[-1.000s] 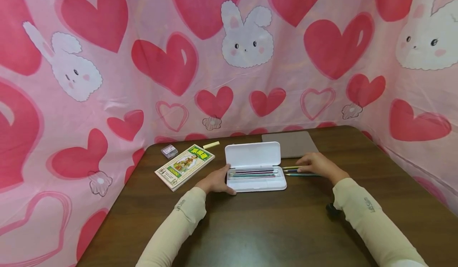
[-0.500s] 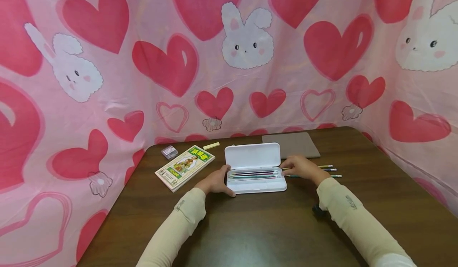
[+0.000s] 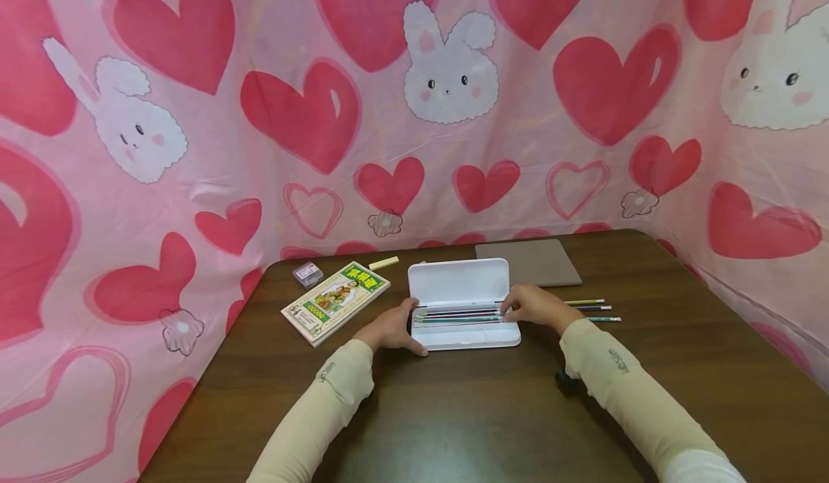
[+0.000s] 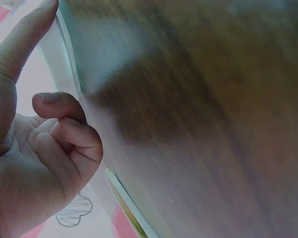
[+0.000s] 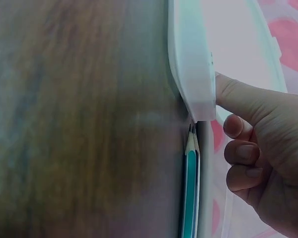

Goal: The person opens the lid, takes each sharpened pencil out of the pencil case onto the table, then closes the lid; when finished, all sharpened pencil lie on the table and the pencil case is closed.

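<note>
A white pencil case [image 3: 458, 280] lies on the table with its lid raised. Several pencils [image 3: 456, 318] lie lengthwise inside. My left hand [image 3: 391, 328] grips the case's left end, thumb at the front corner and a finger at the back. My right hand [image 3: 536, 305] reaches over the right end, its fingertips at the ends of the pencils inside; whether they pinch one is hidden. In the right wrist view, the thumb passes over the case wall and the other visible fingers are curled. Loose pencils, including a green pencil [image 5: 189, 173], lie right of the case, partly behind that hand.
A booklet with a green and yellow cover [image 3: 335, 301] lies left of the case. Behind it are a small clear box [image 3: 307, 274] and a pale yellow strip [image 3: 384, 262]. A flat grey rectangular item [image 3: 540, 261] lies behind the case. Patterned pink cloth surrounds the table.
My right hand has let go of the pencils on the table and moved left, over the case's right end to the pencils inside. The left hand has stayed on the case.
</note>
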Demonstrator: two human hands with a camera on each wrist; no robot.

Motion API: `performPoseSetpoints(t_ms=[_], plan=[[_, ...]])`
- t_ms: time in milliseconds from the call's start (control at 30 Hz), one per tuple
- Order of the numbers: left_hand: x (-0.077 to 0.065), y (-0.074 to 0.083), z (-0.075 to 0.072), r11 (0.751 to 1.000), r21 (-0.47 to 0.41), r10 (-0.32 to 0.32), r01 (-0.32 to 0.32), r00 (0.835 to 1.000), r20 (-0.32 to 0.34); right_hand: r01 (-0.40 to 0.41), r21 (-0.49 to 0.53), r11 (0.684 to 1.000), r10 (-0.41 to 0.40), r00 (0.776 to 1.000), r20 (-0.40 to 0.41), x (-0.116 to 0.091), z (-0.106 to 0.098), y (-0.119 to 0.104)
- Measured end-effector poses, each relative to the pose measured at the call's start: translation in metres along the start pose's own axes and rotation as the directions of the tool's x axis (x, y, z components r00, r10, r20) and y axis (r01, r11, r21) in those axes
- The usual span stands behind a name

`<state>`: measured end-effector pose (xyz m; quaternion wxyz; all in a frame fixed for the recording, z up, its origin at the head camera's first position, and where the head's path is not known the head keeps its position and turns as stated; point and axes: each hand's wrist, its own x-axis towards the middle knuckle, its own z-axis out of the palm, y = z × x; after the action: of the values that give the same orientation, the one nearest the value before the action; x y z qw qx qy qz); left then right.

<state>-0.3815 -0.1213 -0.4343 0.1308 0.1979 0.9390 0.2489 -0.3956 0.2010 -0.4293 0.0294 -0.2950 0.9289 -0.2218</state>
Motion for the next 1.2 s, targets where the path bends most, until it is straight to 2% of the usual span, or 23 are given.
performPoseSetpoints(t_ms=[200, 433, 833, 1200], plan=[[0.000, 0.000, 0.000, 1.000, 0.002, 0.001, -0.001, 1.000, -0.003, -0.043, -0.036, 0.998, 0.044, 0.999, 0.026, 0.002, -0.001, -0.003], [-0.003, 0.003, -0.001, 1.000, 0.002, -0.004, 0.004, 1.000, 0.000, -0.008, -0.068, 0.998, 0.011, 0.999, 0.039, 0.003, -0.002, -0.005], [-0.003, 0.002, 0.001, 1.000, 0.001, -0.005, 0.005, 1.000, -0.004, -0.138, -0.070, 0.988, 0.144, 0.985, 0.094, 0.005, -0.003, -0.011], [-0.003, 0.003, 0.000, 1.000, 0.006, -0.001, 0.001, 1.000, -0.010, -0.069, -0.082, 0.994, 0.075, 0.995, 0.068, 0.002, -0.001, -0.014]])
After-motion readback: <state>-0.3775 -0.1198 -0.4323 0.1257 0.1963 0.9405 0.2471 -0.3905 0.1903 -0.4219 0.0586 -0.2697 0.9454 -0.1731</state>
